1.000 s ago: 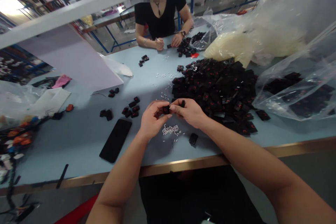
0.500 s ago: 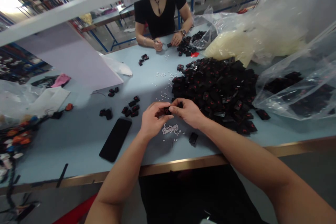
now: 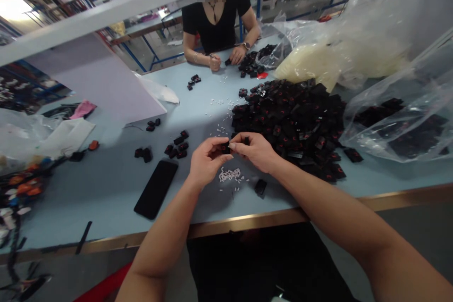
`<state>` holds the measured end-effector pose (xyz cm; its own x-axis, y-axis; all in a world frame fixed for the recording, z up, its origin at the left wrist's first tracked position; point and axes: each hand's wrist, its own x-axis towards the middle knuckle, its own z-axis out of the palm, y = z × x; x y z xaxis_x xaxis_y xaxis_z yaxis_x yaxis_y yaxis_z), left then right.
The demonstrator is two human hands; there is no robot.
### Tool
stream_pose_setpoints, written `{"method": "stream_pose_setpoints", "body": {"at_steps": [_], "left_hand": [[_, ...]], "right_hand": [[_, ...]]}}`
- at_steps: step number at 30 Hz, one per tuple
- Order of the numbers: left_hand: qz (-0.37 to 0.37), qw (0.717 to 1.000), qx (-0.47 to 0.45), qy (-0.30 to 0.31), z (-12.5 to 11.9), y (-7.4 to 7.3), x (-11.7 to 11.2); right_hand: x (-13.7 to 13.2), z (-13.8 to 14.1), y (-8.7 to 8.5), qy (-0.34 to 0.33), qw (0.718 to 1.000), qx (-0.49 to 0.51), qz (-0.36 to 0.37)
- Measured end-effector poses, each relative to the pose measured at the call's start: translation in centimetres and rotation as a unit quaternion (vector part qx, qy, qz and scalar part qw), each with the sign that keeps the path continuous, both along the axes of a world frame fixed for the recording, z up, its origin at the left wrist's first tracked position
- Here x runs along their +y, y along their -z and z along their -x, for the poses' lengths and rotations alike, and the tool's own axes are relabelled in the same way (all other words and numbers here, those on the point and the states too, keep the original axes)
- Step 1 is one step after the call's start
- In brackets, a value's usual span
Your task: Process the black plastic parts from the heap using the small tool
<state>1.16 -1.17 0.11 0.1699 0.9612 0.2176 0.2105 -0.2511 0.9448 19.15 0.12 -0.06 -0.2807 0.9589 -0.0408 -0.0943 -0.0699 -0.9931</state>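
Observation:
My left hand (image 3: 204,163) grips a small black plastic housing (image 3: 225,147) between thumb and fingers, above the table. At the housing's right side, the thumb and forefinger of my right hand (image 3: 257,152) are pinched together. Whatever is between those fingertips is too small to make out. Just below both hands lies a little heap of tiny white pieces (image 3: 229,175), with some strewn around it. A single black part (image 3: 261,187) rests near my right forearm. Beyond my right hand spreads a large pile of black housings (image 3: 290,118), many with red marks.
Several black housings (image 3: 178,144) and a black phone (image 3: 156,189) lie to the left. Across the table a co-worker (image 3: 217,23) handles similar parts. Clear plastic bags (image 3: 399,122) stand at right; a white panel (image 3: 116,75) and orange-tipped wiring (image 3: 28,184) are at left.
My right fingertips have shifted slightly against the black housing, and the housing has turned a little in my left hand. Both arms stay nearly in place.

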Motion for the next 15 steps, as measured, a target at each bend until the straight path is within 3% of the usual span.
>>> {"method": "stream_pose_setpoints", "body": {"at_steps": [10,15], "left_hand": [[0.026,1.0,-0.012,0.012,-0.06,0.1,0.13],[0.004,0.998,0.01,-0.066,0.29,-0.04,0.42]], "right_hand": [[0.08,0.01,-0.1,0.001,0.999,-0.034,-0.033],[0.24,0.06,0.34,0.01,0.993,-0.085,-0.081]]}}
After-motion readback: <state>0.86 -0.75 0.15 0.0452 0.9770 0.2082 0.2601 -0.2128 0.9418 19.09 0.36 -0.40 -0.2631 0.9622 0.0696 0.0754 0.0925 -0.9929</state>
